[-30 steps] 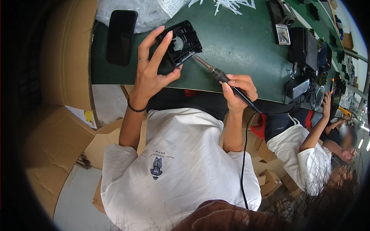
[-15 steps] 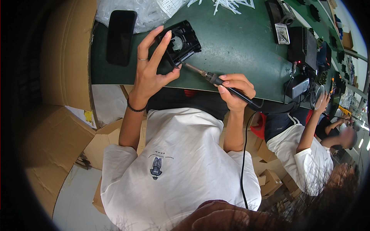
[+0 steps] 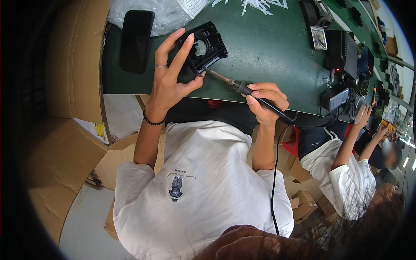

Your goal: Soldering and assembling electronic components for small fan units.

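Tilted over the green table is a black plastic housing [image 3: 213, 40] with a round opening in its middle. My left hand [image 3: 170, 76] grips it from the left, fingers on its upper side and thumb at the lower corner. A soldering iron [image 3: 236, 85] lies in my right hand [image 3: 268, 103], its black handle held between thumb and fingers. Its metal tip meets the lower edge of the housing close to my left thumb; whether it presses on the plastic is too small to tell. From the handle's rear a black cable runs down.
A black phone [image 3: 137, 41] lies left of the housing, beside a clear plastic bag [image 3: 162, 19]. White plastic strips [image 3: 260, 5] lie at the far edge. On the right stand a black soldering station [image 3: 341, 52] and a tip-cleaning tray [image 3: 318, 38]. A co-worker [image 3: 336, 167] sits further right.
My hands, the housing and the soldering iron hold nearly the same place. At the far right, a person's arm and a yellow tool have shifted.
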A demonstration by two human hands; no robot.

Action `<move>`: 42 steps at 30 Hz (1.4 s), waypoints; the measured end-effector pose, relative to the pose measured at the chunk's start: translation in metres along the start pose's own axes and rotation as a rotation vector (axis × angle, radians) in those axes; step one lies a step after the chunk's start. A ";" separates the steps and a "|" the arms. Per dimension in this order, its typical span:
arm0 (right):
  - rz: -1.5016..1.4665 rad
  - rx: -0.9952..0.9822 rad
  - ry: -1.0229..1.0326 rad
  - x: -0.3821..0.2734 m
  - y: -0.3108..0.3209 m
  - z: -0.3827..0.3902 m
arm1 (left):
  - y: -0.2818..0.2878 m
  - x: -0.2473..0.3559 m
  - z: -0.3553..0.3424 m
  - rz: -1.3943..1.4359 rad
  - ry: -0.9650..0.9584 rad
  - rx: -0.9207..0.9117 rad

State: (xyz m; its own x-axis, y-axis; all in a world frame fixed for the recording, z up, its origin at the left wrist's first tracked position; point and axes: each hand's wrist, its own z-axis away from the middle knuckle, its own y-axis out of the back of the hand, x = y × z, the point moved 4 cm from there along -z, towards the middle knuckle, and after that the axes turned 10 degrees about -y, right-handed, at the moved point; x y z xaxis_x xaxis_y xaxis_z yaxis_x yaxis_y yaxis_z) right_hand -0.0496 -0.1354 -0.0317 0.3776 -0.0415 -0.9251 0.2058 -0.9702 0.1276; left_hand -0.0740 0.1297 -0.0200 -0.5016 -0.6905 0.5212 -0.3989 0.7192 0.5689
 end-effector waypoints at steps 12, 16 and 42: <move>-0.286 0.256 -0.042 0.014 0.013 0.010 | -0.003 0.003 -0.007 0.009 -0.010 0.026; -0.452 0.538 -0.057 0.013 0.025 0.019 | -0.018 0.008 -0.058 -0.027 -0.048 0.096; -0.524 0.553 -0.312 0.051 0.140 -0.143 | 0.057 0.032 0.027 0.235 0.396 0.100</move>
State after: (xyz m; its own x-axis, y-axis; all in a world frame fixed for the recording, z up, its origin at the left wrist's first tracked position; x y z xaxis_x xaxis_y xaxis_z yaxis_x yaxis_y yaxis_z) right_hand 0.1277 -0.2390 -0.0095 0.0709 0.4642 -0.8829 -0.2198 -0.8561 -0.4678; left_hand -0.1333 0.1508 0.0122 -0.2636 -0.4702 0.8423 -0.3909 0.8503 0.3524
